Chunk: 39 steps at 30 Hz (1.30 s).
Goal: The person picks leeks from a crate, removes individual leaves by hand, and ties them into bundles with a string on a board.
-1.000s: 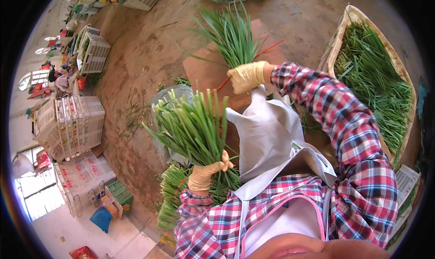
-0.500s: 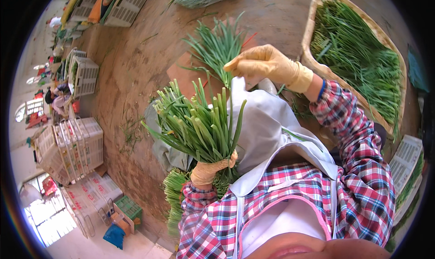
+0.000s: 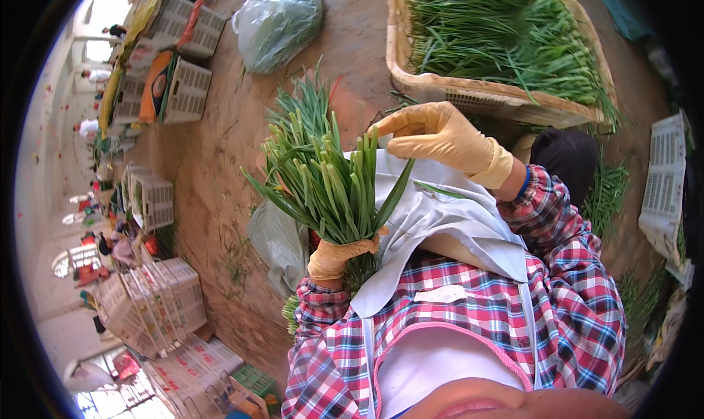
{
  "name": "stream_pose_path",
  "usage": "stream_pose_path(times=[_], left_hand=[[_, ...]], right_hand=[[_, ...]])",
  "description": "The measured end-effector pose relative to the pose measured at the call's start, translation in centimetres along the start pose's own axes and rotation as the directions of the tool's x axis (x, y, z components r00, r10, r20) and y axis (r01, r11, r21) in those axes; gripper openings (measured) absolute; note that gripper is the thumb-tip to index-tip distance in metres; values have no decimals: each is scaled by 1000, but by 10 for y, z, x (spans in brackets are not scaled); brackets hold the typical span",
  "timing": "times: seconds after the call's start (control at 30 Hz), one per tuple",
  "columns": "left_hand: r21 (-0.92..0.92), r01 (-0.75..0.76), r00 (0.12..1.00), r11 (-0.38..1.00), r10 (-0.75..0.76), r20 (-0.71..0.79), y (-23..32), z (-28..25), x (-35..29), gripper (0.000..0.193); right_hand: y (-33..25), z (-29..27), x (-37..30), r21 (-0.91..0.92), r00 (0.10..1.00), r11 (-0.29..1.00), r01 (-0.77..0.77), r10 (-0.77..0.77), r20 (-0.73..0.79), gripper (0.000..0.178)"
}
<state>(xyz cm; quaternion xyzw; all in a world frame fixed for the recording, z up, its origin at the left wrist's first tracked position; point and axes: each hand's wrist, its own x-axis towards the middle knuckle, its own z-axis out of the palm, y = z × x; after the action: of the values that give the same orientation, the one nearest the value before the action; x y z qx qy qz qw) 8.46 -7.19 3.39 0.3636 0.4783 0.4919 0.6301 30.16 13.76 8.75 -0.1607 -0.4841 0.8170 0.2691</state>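
Observation:
In front of my chest, my left hand (image 3: 341,259), in a pale rubber glove, is wrapped round a thick bunch of green chives (image 3: 323,188). The cut, pale stem ends point up and away from me. Close against the right side of those ends is my right hand (image 3: 440,140), gloved alike. Its fingers are bent with thumb and forefinger near each other at a stem tip; anything between them is too small to make out. Beyond the bunch, more loose chives (image 3: 302,100) lie low down. A light grey apron (image 3: 440,217) covers my lap.
A large cream crate (image 3: 506,109) full of chives stands ahead to the right. A filled plastic bag (image 3: 279,30) rests on the brown floor. White crates (image 3: 158,302) are stacked at left, with people farther back. Another pale crate (image 3: 666,188) stands at far right.
The view has swung, so the cream crate and plastic bag sit farther left and the bag shows more fully. My right hand has come down closer to the stem ends; my left keeps its hold.

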Motion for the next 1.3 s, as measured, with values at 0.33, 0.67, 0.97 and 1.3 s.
stream_pose_path(times=[0.33, 0.67, 0.97, 1.3], left_hand=[[-192, 105, 983, 976, -73, 166, 3, 92, 21, 61], [-74, 180, 978, 981, -170, 123, 18, 111, 22, 63], [-28, 130, 991, 991, -129, 39, 12, 150, 33, 77], [-52, 102, 994, 993, -99, 49, 9, 117, 17, 66]], right_hand=[[-66, -68, -117, 200, 903, 901, 384, -323, -282, 28], [-57, -37, -124, -46, 952, 955, 294, -297, -78, 28], [-38, -53, -131, 47, 914, 914, 403, -399, -66, 18], [-20, -32, -119, 103, 971, 966, 239, -235, -50, 24]])
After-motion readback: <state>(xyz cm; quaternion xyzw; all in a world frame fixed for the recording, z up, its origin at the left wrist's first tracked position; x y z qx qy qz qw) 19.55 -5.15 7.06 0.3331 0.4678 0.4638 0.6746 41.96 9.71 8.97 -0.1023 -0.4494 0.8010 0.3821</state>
